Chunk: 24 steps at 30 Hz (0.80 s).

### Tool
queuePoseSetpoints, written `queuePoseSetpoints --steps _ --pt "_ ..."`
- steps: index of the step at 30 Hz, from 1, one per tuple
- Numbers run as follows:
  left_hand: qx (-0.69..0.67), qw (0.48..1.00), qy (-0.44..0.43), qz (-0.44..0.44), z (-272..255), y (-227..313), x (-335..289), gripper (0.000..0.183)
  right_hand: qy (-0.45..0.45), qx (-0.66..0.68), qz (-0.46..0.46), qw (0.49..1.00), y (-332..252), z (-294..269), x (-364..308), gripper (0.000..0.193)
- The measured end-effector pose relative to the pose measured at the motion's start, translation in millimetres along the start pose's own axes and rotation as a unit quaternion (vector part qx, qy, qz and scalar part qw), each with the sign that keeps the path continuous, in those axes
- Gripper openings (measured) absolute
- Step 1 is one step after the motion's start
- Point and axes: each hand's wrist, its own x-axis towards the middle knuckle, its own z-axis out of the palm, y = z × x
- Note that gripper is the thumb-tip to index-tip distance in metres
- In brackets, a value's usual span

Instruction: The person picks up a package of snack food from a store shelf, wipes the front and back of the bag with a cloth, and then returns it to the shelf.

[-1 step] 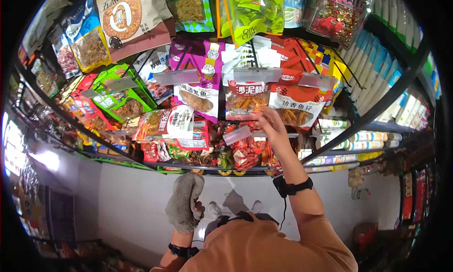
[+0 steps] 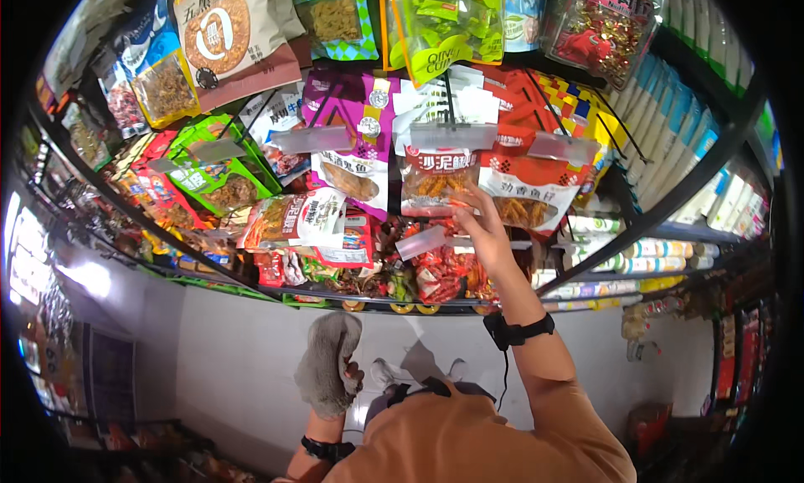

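Observation:
My left hand [image 2: 352,376] hangs low over the floor and is closed around a grey cloth [image 2: 325,362], which covers most of its fingers. My right hand [image 2: 484,228] reaches up to the hanging rack. Its fingertips pinch the lower right corner of a red-and-white snack bag [image 2: 437,175] with a clear window showing the brown snack inside. The bag hangs from a hook behind a clear label holder [image 2: 452,136]. Just right of it hangs a red-and-white fish snack bag [image 2: 529,200], partly behind my fingers; on the left is a purple-and-white bag [image 2: 356,161].
Larger bags hang above, among them a brown-and-white one [image 2: 224,35] and a bright green one [image 2: 444,27]. Below, a shelf holds red packets [image 2: 433,274] and a tilted white snack bag [image 2: 293,215]. A black metal bar [image 2: 641,223] crosses at right. Pale floor [image 2: 234,349] lies beneath.
My right hand has shifted slightly left and down, its fingers closing at the snack bag's lower corner. The left hand with the grey cloth has barely moved.

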Motion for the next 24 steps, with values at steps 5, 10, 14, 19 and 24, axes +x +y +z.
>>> queuePoseSetpoints --steps 5,10,14,19,24 --pt "0.535 0.784 0.127 0.288 7.4 -54.7 -29.0 0.038 0.037 0.003 -0.142 0.989 12.7 -23.9 34.7 0.067" --pt "0.021 0.979 0.13 0.156 -18.5 -86.4 -64.5 0.047 0.058 -0.004 -0.118 0.991 16.6 -49.7 64.7 0.068" --pt "0.318 0.905 0.182 0.215 13.5 -78.0 -76.0 0.044 0.068 -0.115 -0.132 0.982 8.8 -42.6 73.5 0.074" --pt "0.177 0.947 0.174 0.203 -0.4 -84.6 -68.5 0.04 0.1 -0.099 -0.163 0.977 14.6 -37.2 73.5 0.07" --pt "0.241 0.92 0.218 0.218 61.5 -77.9 -85.4 0.035 0.134 -0.1 -0.187 0.968 19.2 -18.9 67.7 0.06"
